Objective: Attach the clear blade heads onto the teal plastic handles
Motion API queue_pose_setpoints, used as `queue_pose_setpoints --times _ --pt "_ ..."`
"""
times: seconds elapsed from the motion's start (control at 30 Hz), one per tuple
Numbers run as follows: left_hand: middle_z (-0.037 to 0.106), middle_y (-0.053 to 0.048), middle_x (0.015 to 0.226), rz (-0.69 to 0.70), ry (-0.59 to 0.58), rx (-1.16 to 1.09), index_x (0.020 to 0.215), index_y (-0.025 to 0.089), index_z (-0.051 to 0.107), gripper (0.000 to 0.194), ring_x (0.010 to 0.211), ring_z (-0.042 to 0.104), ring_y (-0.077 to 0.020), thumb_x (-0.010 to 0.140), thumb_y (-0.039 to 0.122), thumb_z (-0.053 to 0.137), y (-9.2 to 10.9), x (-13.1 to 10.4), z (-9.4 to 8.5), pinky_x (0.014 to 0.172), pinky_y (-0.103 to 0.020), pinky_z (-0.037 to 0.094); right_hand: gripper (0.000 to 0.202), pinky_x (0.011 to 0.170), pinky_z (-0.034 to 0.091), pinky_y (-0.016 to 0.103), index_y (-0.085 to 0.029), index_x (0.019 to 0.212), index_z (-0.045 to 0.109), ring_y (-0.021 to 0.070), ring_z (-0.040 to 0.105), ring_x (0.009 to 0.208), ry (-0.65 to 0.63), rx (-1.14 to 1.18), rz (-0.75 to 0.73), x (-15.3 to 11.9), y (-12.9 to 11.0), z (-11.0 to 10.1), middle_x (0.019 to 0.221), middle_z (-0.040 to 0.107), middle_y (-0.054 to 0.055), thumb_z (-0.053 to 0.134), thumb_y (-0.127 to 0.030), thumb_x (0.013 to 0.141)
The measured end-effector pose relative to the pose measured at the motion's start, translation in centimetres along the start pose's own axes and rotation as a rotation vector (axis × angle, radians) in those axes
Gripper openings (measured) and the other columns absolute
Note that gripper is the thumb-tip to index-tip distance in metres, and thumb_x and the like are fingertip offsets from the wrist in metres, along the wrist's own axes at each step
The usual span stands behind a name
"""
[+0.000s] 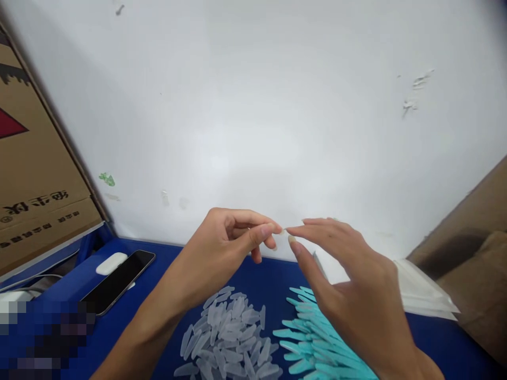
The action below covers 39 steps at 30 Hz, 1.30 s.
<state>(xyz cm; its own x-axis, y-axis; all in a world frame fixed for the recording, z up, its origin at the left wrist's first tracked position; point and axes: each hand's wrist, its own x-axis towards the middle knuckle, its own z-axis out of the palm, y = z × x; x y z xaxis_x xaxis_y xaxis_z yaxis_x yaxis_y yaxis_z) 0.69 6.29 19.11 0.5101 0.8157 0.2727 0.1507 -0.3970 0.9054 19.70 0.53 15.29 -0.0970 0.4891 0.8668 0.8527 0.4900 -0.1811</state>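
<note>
My left hand [233,240] is raised over the table, its thumb and forefinger pinched together. What sits in that pinch, if anything, is too small to make out. Close by on the right, my right hand [348,274] holds its thumb and forefinger apart, the forefinger's tip almost at the left fingertips. Beneath the hands lies a heap of frosted, translucent plastic pieces [233,338], long and narrow like small caps. To its right, partly hidden by my right hand, is a pile of slim turquoise plastic sticks [304,338].
A blue table [158,295] meets a white wall [253,105]. On the left lie a black phone [119,282] and a white rounded case [111,263], beside a cardboard box [43,158]. White sheets or bags [423,290] and brown cardboard [475,274] are at right.
</note>
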Motion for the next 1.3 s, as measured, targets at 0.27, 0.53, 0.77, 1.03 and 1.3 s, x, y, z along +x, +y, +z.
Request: queue_pose_setpoints --times 0.27,0.53,0.77,1.03,1.3 --pt "0.072 0.003 0.081 0.005 -0.012 -0.003 0.092 0.024 0.077 0.022 0.063 0.055 -0.0080 0.097 0.040 0.063 0.16 -0.20 -0.21 0.062 -0.020 0.044 0.014 0.106 0.044 0.046 -0.024 0.107 0.069 0.0184 0.068 0.098 0.004 0.044 0.004 -0.04 -0.64 0.05 0.100 0.076 0.000 0.064 -0.018 0.095" --pt "0.071 0.001 0.081 -0.017 -0.042 0.036 0.094 0.024 0.078 0.029 0.064 0.056 -0.0102 0.096 0.048 0.062 0.15 -0.57 -0.26 0.060 -0.024 0.041 0.013 0.109 0.043 0.047 -0.024 0.105 0.067 0.0178 0.068 0.097 0.027 0.055 0.003 -0.17 -0.74 0.26 0.100 0.075 -0.001 0.066 -0.018 0.094" --pt "0.071 0.003 0.084 -0.011 -0.070 -0.007 0.089 0.025 0.077 0.026 0.065 0.055 -0.0088 0.097 0.044 0.062 0.39 -0.56 -0.32 0.062 -0.023 0.042 0.015 0.109 0.043 0.047 -0.024 0.106 0.068 0.0169 0.068 0.097 0.015 0.087 0.012 -0.19 -0.93 0.19 0.099 0.075 -0.001 0.065 -0.017 0.094" --pt "0.072 0.003 0.085 0.006 -0.096 -0.032 0.089 0.024 0.077 0.024 0.065 0.056 -0.0087 0.097 0.042 0.063 0.29 -0.44 -0.19 0.062 -0.023 0.044 0.014 0.109 0.043 0.048 -0.024 0.105 0.069 0.0173 0.068 0.096 0.037 0.053 -0.013 -0.23 -0.80 0.13 0.098 0.076 -0.001 0.068 -0.018 0.093" --pt "0.073 0.002 0.083 0.017 -0.102 -0.069 0.087 0.022 0.077 0.025 0.064 0.056 -0.0084 0.096 0.041 0.064 0.27 -0.33 -0.10 0.063 -0.022 0.045 0.011 0.110 0.041 0.050 -0.023 0.101 0.071 0.0188 0.068 0.099 0.040 0.029 -0.015 -0.20 -0.99 0.03 0.095 0.076 0.000 0.068 -0.016 0.093"
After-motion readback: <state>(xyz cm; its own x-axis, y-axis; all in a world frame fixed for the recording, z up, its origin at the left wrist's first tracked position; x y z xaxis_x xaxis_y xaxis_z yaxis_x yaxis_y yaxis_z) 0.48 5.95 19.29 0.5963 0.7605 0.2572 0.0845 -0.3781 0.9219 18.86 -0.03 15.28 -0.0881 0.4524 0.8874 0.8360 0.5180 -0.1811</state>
